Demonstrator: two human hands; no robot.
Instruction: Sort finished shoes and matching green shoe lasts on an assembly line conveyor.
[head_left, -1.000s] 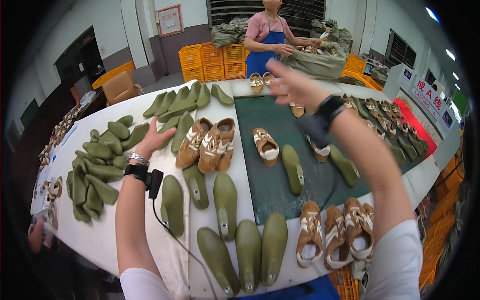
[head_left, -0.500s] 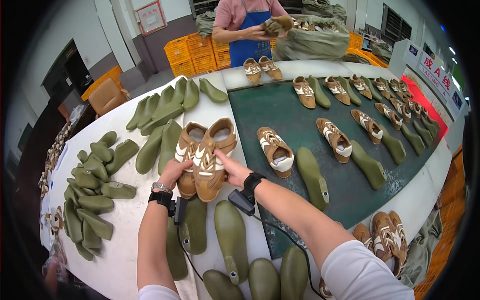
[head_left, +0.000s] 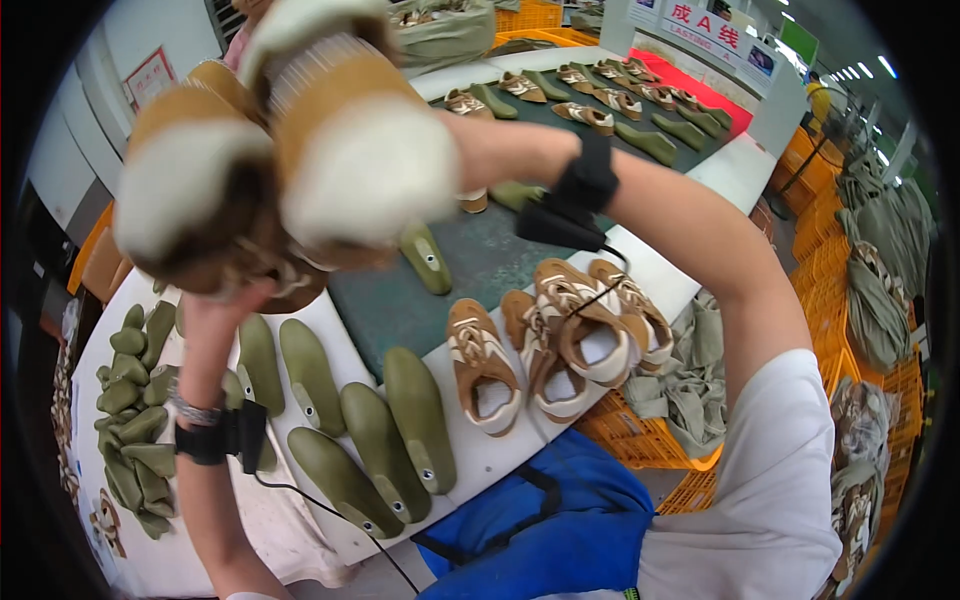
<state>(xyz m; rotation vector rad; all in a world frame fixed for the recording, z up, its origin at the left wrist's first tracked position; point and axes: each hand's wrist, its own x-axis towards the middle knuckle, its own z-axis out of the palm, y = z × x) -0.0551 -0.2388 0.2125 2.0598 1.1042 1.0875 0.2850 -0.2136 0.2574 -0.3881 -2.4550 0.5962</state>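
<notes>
A pair of brown and white sneakers (head_left: 350, 150) is lifted close in front of me, blurred, with heels and soles toward the view. My left hand (head_left: 228, 305) is closed on the left sneaker (head_left: 190, 180) from below. At the right sneaker, my right hand (head_left: 485, 150) reaches in from the side; its fingers are hidden behind the shoe, which it appears to grip. Below, several green shoe lasts (head_left: 420, 415) lie along the white table's near edge. More sneakers (head_left: 485, 370) stand right of them, toes pointing away.
A heap of green lasts (head_left: 130, 400) covers the table's left side. Rows of sneakers and lasts (head_left: 645, 143) lie on the dark green mat (head_left: 480, 260). Orange crates (head_left: 640, 420) with grey-green cloth stand off the right edge. Another person (head_left: 240, 35) is partly visible at the back.
Both hands have raised the pair of sneakers from above the table toward my view. The view has swung right and down, bringing the near table edge and the blue apron into sight.
</notes>
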